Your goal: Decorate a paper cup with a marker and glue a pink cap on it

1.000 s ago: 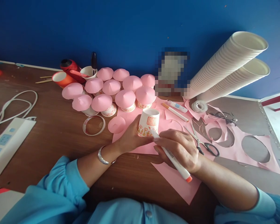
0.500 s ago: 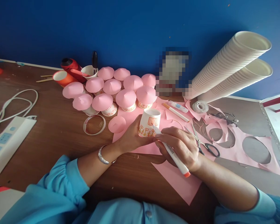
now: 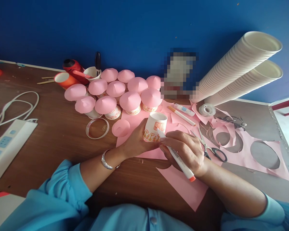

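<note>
A white paper cup (image 3: 151, 123) is tilted in my left hand (image 3: 135, 138), whose fingers wrap round its side. Orange flowers run along the cup's lower part, with a striped orange patch above them. My right hand (image 3: 186, 150) grips a white marker (image 3: 179, 162) with an orange end. The marker's tip touches the cup at the patch's lower left corner, as far as I can see. Beyond the cup stand several decorated cups topped with pink paper cones (image 3: 130, 102). A loose pink cone (image 3: 120, 128) lies left of my left hand.
Pink paper sheets (image 3: 183, 195) with cut-out circles, scissors (image 3: 210, 149), another marker (image 3: 181, 116), a glue bottle (image 3: 183, 109) and a tape roll (image 3: 207, 110) lie to the right. Tall cup stacks (image 3: 236, 64) lean behind. A paper ring (image 3: 87, 132) and a power strip (image 3: 13, 147) are left.
The cup has tilted slightly to the right in my left hand. The marker has shifted a little, its tip still near the lower left of the striped patch.
</note>
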Demonstrator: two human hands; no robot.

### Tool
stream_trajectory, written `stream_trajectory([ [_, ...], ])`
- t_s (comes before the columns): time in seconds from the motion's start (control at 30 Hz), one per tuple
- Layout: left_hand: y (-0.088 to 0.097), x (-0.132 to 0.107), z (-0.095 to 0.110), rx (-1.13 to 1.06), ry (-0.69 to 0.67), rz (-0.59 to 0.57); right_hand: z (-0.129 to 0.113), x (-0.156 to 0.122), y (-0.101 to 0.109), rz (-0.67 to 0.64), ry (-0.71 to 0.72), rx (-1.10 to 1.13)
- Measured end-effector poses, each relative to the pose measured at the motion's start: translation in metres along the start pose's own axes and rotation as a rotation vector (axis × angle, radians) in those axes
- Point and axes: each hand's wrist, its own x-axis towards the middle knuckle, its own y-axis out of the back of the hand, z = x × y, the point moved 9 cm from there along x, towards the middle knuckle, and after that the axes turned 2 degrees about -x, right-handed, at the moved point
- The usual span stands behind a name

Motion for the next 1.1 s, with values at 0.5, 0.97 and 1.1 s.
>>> stream_trajectory([
  [0.5, 0.001, 0.000, 0.000, 0.039, 0.029, 0.015, 0.003, 0.002, 0.005, 0.033, -0.031, 0.011],
  [0.97, 0.005, 0.000, -0.007, 0.069, 0.038, 0.023, -0.004, 0.002, 0.003, 0.008, 0.010, 0.026],
  [1.1, 0.006, 0.001, -0.006, 0.100, 0.036, 0.036, -0.003, 0.002, 0.004, 0.017, 0.013, 0.023],
])
